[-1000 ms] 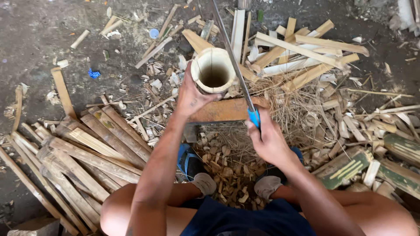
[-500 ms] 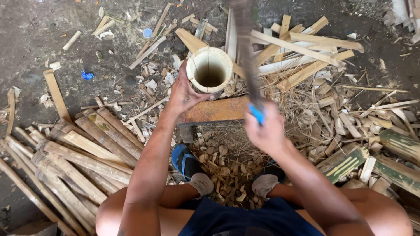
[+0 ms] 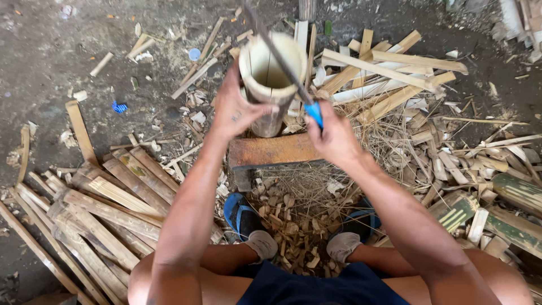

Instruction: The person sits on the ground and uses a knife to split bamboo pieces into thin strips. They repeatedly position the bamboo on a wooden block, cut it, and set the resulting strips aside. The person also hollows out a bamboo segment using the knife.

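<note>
On the dirt ground, looking down from the head camera, a person sits with knees apart and a hollow bamboo tube (image 3: 271, 79) stands upright on a flat orange-brown wooden block (image 3: 271, 151) right in front of them. The left hand (image 3: 236, 110) is wrapped around the tube's side, fingers closed on it, holding it steady. The right hand (image 3: 333, 135) is clenched tight round the blue handle (image 3: 314, 113) of a long blade (image 3: 276, 51), and that blade lies across the open top rim of the tube, tilted up and away to the left. It's a bit motion-blurred, so I can't tell whether the edge has bitten into the rim or just touches it.

Around them: a stack of split bamboo slats (image 3: 96, 209) fans out on the left, paler split strips (image 3: 384, 73) are heaped behind and right of the tube, and chips and shavings (image 3: 293, 226) litter the ground between the feet. Blue sandals (image 3: 240, 214) sit under the sock-covered toes. Green bamboo pieces (image 3: 516, 192) lie far right.
</note>
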